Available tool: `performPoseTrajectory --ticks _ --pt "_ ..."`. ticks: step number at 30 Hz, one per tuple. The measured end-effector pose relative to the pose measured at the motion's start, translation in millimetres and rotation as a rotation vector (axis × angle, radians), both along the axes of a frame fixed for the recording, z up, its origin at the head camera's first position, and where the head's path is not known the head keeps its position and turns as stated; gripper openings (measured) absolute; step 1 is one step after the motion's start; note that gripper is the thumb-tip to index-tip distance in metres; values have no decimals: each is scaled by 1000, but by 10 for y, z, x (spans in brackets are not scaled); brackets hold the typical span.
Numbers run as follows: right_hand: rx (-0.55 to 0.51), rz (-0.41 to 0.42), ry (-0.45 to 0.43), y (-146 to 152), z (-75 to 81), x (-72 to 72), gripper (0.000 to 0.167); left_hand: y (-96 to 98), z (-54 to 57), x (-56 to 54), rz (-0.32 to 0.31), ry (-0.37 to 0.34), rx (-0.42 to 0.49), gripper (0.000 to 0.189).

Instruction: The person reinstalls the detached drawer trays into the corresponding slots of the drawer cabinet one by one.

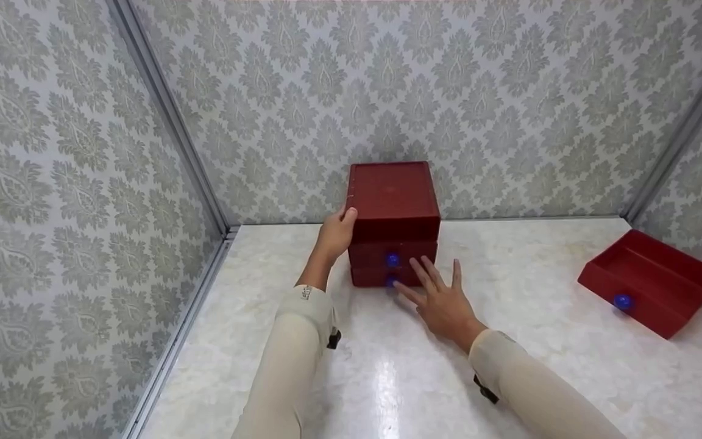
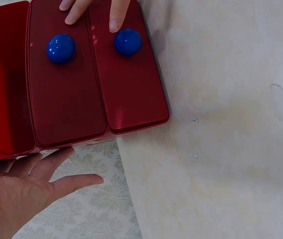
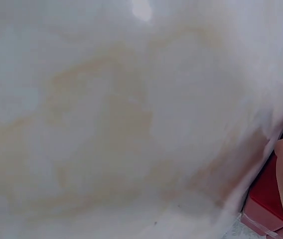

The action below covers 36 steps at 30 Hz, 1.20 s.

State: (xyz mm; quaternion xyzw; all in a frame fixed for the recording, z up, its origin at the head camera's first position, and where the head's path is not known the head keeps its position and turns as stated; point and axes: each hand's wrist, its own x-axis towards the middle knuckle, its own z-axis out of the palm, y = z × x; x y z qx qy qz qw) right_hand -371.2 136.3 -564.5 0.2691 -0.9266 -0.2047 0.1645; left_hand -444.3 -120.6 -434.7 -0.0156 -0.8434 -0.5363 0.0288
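Note:
A dark red drawer cabinet (image 1: 392, 190) stands against the back wall. Its top slot is hollow, while two closed drawers with blue knobs fill the space below. My left hand (image 1: 334, 235) rests against the cabinet's left side; in the left wrist view its fingers lie along that side with the thumb apart. At the front, my right hand (image 1: 445, 308) has its fingers spread. One fingertip is at the lower blue knob (image 2: 127, 42), and others touch or nearly touch the drawer fronts near the upper blue knob (image 2: 61, 48). The right wrist view shows only part of this hand.
A loose red drawer (image 1: 662, 277) with a blue knob (image 1: 623, 301) lies tilted on the right side of the table. The pale marbled table (image 1: 528, 268) is bounded by patterned walls (image 1: 497, 110) at the back and both sides.

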Motion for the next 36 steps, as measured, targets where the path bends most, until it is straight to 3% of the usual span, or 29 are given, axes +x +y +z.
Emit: performPoseTrajectory --ticks 14,20,30,36 --pt "-38 -8 4 -37 -6 23 75 17 23 14 10 -2 -4 63" --pt "-88 26 3 13 -20 24 75 20 28 29 23 -2 -6 61" --pt "-156 26 54 613 -74 -27 79 15 20 23 19 13 3 60" --pt "-176 -58 47 1038 -43 -51 83 14 4 9 12 17 2 59"
